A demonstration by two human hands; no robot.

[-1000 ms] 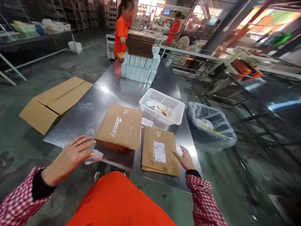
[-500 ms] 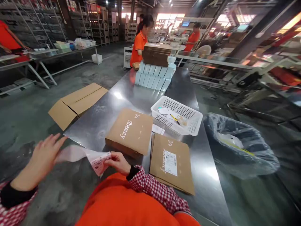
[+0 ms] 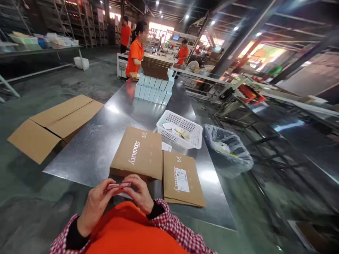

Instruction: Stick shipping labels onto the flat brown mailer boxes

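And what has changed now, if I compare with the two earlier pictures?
The right hand left the labelled mailer, moved left and took hold of the strip. The left hand, spread open before, moved right and now pinches the strip too, so both hands are close together. The brown box, mailer, basket and pale blue boxes stayed in place.

The left fingers point(image 3: 103, 185) and right fingers point(image 3: 134, 180) hold a pinkish strip point(image 3: 119, 185) near lettered brown cardboard point(image 3: 141, 153) on a metal table point(image 3: 88, 150).
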